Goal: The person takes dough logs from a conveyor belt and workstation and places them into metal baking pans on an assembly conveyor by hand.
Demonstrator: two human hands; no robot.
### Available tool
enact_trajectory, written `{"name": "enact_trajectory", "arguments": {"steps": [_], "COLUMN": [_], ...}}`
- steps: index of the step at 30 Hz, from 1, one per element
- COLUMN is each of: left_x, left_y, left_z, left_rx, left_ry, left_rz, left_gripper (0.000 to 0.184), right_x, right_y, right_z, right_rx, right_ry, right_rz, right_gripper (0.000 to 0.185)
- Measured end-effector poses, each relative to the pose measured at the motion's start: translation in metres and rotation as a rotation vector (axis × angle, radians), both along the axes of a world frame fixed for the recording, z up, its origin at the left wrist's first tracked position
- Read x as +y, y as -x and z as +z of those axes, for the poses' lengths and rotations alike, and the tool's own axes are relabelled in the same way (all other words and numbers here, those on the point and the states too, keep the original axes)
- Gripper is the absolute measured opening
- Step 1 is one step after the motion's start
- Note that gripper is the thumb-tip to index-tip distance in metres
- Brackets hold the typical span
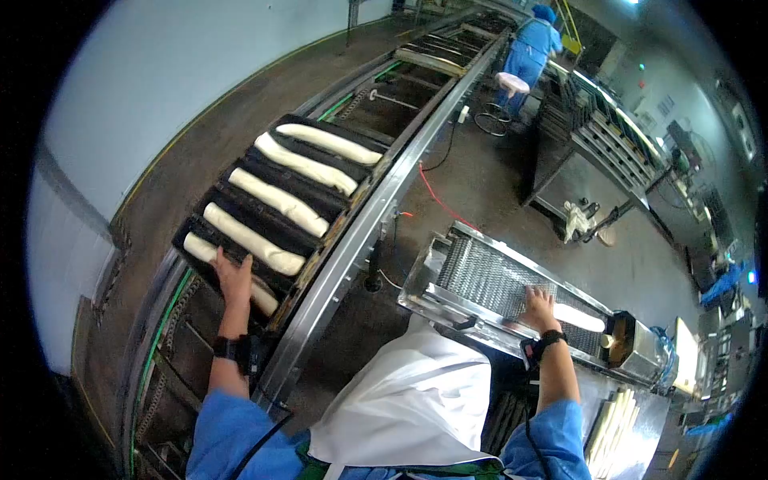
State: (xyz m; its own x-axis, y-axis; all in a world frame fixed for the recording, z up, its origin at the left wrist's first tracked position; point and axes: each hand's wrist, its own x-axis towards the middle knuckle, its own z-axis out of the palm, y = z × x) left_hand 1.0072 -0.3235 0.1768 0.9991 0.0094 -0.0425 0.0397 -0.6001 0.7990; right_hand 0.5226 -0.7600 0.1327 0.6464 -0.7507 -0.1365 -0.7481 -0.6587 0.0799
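Five long pale dough strips lie in the grooves of a dark baking pan point(308, 220) on the left-hand conveyor. My left hand point(234, 280) rests over the nearest dough strip point(200, 247), thumb and fingers apart, covering its middle. On the right, a dough strip point(579, 318) lies along a metal mesh belt point(488, 270). My right hand point(540, 308) is at that strip's left end, fingers stretched over the mesh. Whether its fingertips touch the dough is hard to see.
A metal conveyor rail point(352, 268) runs between pan and body. More pans point(436, 60) sit farther up the line. A co-worker in blue point(532, 52) stands at the back beside a rack point(604, 144). Several pale rods point(612, 424) lie on a metal table at lower right.
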Motion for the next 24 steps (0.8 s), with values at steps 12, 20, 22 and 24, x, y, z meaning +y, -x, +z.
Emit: {"name": "enact_trajectory", "arguments": {"steps": [12,20,22,24], "left_x": [-0.125,-0.163,-0.144,-0.123], "left_y": [0.011,-0.026,-0.089,-0.085], "left_z": [0.049,0.041,-0.015,-0.017], "left_rx": [-0.063,0.129,0.114,0.244], "left_ry": [0.550,0.569,0.441,0.636], "left_rz": [-0.387,0.027,0.141,0.088], "left_gripper": [0.065,0.072,0.064,0.050], "right_x": [0.030,0.161,0.209,0.264], "right_y": [0.052,0.311,0.390,0.383], "right_z": [0.017,-0.050,-0.113,-0.106], "right_rx": [-0.826,-1.493,-1.145,-1.378], "right_ry": [-0.360,0.452,0.597,0.424], "right_rz": [-0.447,-0.761,-1.111,-1.349], "right_gripper": [0.043,0.035,0.042,0.044]}}
